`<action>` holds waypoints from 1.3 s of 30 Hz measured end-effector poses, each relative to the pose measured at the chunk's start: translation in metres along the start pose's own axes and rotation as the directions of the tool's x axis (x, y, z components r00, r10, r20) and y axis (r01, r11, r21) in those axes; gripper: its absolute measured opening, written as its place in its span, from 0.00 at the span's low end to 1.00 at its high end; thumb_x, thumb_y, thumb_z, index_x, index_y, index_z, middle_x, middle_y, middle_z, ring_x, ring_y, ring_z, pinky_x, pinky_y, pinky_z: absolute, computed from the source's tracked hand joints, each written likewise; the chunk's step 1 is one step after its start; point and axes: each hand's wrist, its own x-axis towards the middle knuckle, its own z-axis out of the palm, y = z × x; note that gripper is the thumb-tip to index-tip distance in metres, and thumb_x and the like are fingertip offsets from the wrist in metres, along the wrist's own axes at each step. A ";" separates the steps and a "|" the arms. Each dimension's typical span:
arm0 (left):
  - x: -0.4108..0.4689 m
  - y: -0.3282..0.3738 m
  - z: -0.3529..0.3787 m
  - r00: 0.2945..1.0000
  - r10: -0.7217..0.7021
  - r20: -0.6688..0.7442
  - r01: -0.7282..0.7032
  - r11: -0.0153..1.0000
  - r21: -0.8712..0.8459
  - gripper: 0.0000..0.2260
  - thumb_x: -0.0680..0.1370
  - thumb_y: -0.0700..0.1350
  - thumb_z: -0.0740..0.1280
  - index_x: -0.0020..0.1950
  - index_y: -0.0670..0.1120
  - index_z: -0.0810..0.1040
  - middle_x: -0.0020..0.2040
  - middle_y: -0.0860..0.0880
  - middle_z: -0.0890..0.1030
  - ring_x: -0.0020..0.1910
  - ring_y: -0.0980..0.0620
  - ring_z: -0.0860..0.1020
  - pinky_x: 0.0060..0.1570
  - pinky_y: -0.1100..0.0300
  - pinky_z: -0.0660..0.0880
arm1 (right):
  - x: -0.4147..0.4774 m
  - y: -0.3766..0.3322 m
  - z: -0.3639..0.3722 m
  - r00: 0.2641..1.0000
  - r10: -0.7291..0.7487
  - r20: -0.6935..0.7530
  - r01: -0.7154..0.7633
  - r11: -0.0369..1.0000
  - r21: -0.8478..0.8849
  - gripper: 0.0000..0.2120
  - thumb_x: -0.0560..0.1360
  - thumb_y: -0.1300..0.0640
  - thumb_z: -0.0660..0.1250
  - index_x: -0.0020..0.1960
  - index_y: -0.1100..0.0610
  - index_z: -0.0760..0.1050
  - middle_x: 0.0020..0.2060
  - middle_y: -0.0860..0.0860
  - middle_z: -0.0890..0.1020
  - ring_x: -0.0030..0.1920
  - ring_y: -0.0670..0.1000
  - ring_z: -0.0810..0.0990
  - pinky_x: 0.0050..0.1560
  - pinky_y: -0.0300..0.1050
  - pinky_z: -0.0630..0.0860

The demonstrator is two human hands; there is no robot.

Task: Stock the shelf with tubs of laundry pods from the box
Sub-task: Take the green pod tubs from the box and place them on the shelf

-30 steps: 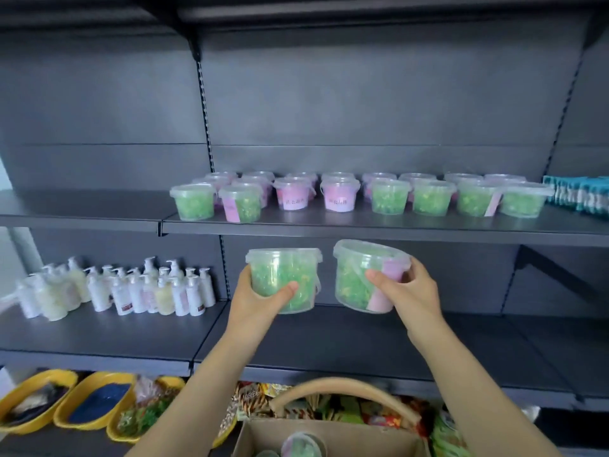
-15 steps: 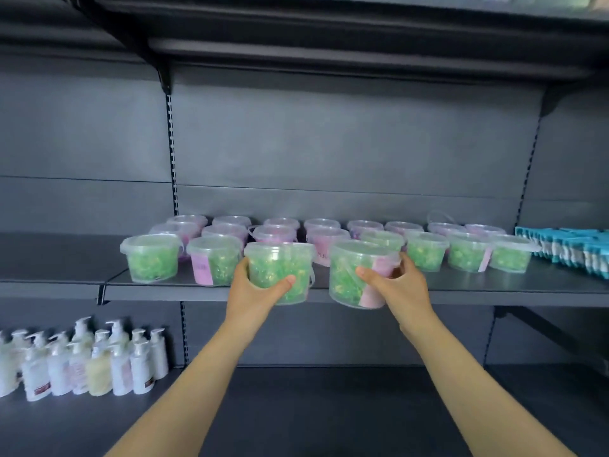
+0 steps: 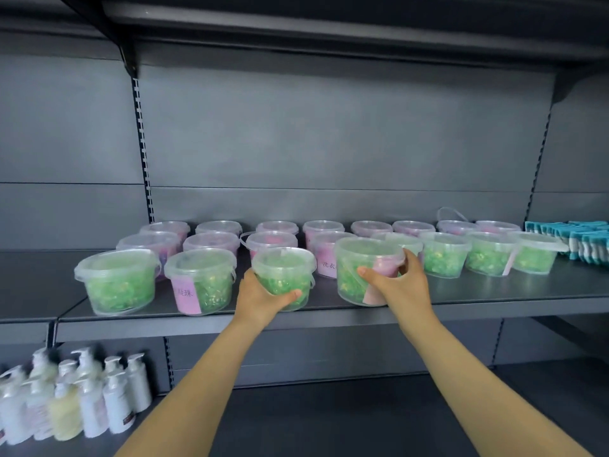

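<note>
Raised since a second ago from below the shelf (image 3: 494,291) to its front edge, the plain tub (image 3: 283,270) of green pods is gripped by the left hand (image 3: 263,296), and the pink-labelled tub (image 3: 357,268) just beside it by the right hand (image 3: 400,282).

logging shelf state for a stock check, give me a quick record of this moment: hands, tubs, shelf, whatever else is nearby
left hand: grips green tub
right hand: grips green tub with pink label
held tubs: lids on, side by side at front of middle shelf; whether they rest on it is unclear
front row: other green tubs on both sides
back rows: pink tubs
shelf's right end: blue packs
lower shelf: pump bottles, at left
</note>
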 end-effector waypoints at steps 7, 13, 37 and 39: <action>-0.001 -0.006 -0.003 1.000 0.002 0.005 -0.003 0.996 0.088 0.35 0.62 0.55 0.78 0.62 0.40 0.72 0.59 0.44 0.75 0.62 0.46 0.72 0.61 0.52 0.72 | 0.008 0.003 0.021 0.993 0.029 0.110 -0.015 0.992 -0.125 0.42 0.63 0.52 0.79 0.70 0.57 0.62 0.59 0.47 0.71 0.62 0.48 0.71 0.57 0.39 0.68; 0.002 -0.009 -0.001 1.000 0.019 -0.002 -0.019 0.994 0.106 0.33 0.64 0.53 0.77 0.63 0.40 0.71 0.59 0.43 0.75 0.61 0.44 0.73 0.61 0.50 0.73 | 0.013 0.016 0.024 0.984 0.048 0.174 -0.024 0.991 -0.134 0.33 0.61 0.54 0.80 0.62 0.55 0.71 0.56 0.49 0.78 0.57 0.49 0.76 0.55 0.41 0.72; -0.116 0.046 -0.073 0.941 0.259 0.218 -0.331 0.563 0.757 0.17 0.78 0.47 0.64 0.60 0.37 0.75 0.59 0.38 0.76 0.59 0.40 0.73 0.58 0.52 0.71 | -0.050 -0.058 -0.085 0.748 0.057 0.662 0.631 0.250 -0.734 0.21 0.73 0.47 0.68 0.59 0.60 0.71 0.54 0.57 0.77 0.54 0.57 0.76 0.52 0.49 0.75; -0.139 0.046 -0.075 0.947 0.236 0.218 -0.312 0.512 0.800 0.17 0.78 0.48 0.63 0.61 0.38 0.74 0.60 0.38 0.75 0.60 0.40 0.72 0.59 0.49 0.71 | -0.063 -0.059 -0.095 0.724 0.041 0.689 0.661 0.243 -0.710 0.21 0.73 0.46 0.67 0.58 0.61 0.72 0.53 0.57 0.77 0.52 0.57 0.75 0.48 0.47 0.74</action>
